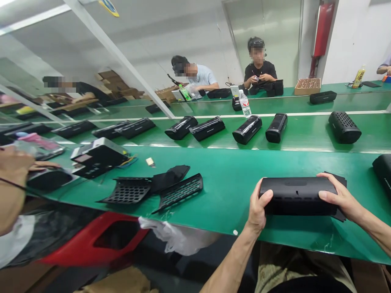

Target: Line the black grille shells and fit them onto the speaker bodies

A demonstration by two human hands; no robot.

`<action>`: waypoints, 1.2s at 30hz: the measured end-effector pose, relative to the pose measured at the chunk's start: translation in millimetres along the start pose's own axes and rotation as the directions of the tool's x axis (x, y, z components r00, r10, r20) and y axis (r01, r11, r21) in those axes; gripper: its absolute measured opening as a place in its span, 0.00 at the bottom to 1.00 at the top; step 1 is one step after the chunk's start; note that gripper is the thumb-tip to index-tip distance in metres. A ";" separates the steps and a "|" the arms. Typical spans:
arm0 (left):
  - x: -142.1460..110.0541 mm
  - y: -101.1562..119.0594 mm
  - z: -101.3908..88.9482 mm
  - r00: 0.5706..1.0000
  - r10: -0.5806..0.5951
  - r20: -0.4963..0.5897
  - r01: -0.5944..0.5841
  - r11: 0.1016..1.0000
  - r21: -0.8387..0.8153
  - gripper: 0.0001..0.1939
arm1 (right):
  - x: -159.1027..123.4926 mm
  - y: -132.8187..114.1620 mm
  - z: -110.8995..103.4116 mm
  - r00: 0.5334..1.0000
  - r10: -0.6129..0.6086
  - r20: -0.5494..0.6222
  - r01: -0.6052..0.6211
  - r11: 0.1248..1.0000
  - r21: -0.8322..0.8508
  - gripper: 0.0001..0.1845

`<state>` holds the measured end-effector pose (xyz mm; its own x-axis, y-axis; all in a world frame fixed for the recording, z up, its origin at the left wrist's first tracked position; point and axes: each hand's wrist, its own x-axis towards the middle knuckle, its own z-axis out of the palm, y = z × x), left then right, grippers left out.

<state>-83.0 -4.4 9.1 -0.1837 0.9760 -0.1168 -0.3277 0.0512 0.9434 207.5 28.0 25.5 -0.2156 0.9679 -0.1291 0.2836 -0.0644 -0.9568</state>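
A black speaker housing [297, 199], long with rounded edges, lies level between my two hands above the green bench. My left hand [259, 205] is closed round its left end, thumb on the near face. Round the right end my right hand [340, 197] is closed the same way, its thumb pressing the near face. Partly hidden behind that hand are flat black sheets [340, 215]. To the left on the bench lie a black perforated grille [130, 190], a second perforated grille [183, 192] and a dark sheet [171, 177].
Several black speakers [247, 129] stand in a row on the green belt [305, 136] beyond the bench. A neighbour's arm [12, 183] works at the far left near a stacked box [99, 156]. A red chair [100, 240] and plastic bag [177, 236] are below the edge. Co-workers sit opposite.
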 end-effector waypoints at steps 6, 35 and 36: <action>7.7 5.7 -1.7 0.971 -0.237 0.046 0.241 0.961 -0.138 0.38 | 10.9 -11.7 -5.8 0.961 0.254 0.112 -0.267 0.956 0.123 0.38; 36.3 19.7 -37.4 0.997 0.072 -0.011 -0.070 0.993 0.097 0.36 | 139.7 -30.5 -49.6 0.914 0.198 -0.355 -0.081 0.945 0.317 0.26; 30.1 16.8 -44.2 0.994 0.085 -0.064 -0.076 0.989 0.131 0.32 | 157.2 -35.9 -56.9 0.907 0.144 -0.396 -0.049 0.969 0.241 0.25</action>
<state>-135.0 16.5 7.7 -0.2700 0.9612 -0.0562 -0.1888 0.0044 0.9820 216.6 196.3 54.5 0.2155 0.9646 -0.1517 0.0600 -0.1681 -0.9839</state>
